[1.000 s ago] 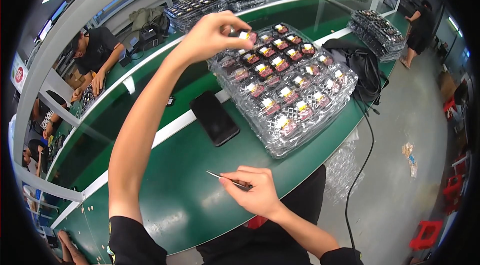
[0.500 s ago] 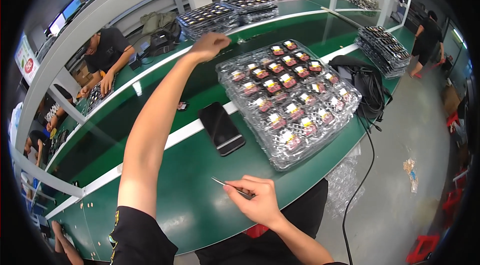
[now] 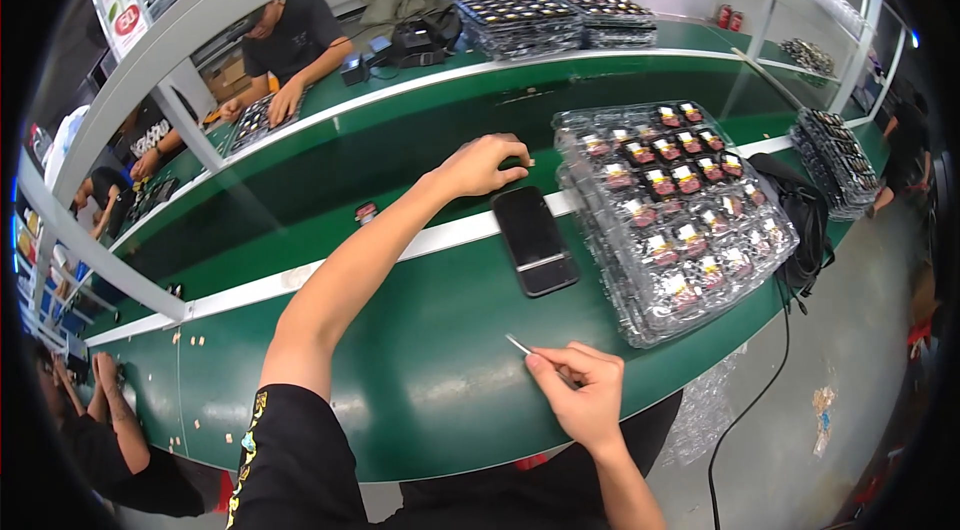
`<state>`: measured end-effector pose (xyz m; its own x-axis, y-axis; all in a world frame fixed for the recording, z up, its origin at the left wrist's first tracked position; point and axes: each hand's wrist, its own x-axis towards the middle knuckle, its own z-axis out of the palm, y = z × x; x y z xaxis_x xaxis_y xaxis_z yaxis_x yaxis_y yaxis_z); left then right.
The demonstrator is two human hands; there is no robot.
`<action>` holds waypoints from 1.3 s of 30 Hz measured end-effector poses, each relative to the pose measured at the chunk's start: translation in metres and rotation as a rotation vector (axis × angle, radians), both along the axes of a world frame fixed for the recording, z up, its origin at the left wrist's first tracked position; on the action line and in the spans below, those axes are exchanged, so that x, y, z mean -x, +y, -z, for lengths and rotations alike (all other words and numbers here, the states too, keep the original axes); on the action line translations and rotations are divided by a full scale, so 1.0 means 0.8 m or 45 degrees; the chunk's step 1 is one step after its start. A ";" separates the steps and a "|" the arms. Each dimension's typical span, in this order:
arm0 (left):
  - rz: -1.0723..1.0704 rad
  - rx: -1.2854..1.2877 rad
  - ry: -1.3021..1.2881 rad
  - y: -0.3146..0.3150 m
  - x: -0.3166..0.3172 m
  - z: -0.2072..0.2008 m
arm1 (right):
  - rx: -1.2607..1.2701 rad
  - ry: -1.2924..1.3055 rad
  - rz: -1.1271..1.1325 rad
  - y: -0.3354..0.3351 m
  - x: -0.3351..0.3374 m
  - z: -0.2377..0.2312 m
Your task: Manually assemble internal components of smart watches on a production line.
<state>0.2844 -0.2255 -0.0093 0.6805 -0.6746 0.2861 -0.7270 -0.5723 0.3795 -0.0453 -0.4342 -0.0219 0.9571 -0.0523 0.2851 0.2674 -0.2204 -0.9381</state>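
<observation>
My left hand reaches out over the dark conveyor strip, just beyond the black phone. Its fingers are curled, with a tiny pale bit at their tips that is too small to name. In my right hand, thumb and fingers pinch a pair of thin metal tweezers, pointing up and left above the green bench. To the right of the phone stands a stack of clear plastic trays. Its top tray holds several small black, red and white parts, and some of its pockets hold none.
A small dark red part lies on the strip left of my left forearm. A black bag with a cable hangs by the bench's right edge. More tray stacks stand across the strip. Co-workers sit on the far side and at left.
My left hand has come back toward me, from farther over the strip to close beside the phone. My right hand keeps the tweezers. The whole view has swung left.
</observation>
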 end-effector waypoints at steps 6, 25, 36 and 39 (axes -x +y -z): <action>-0.190 -0.181 -0.007 0.110 0.059 -0.018 | -0.007 0.015 -0.063 0.006 -0.003 0.004; -0.523 -0.127 0.268 0.204 0.192 -0.033 | -0.034 0.013 -0.053 0.004 0.004 0.001; -0.257 -0.162 0.034 0.142 0.325 -0.029 | 0.028 0.006 -0.075 0.002 0.004 0.004; -0.201 -0.015 0.141 0.108 0.360 -0.025 | 0.021 0.025 -0.054 0.003 0.004 0.002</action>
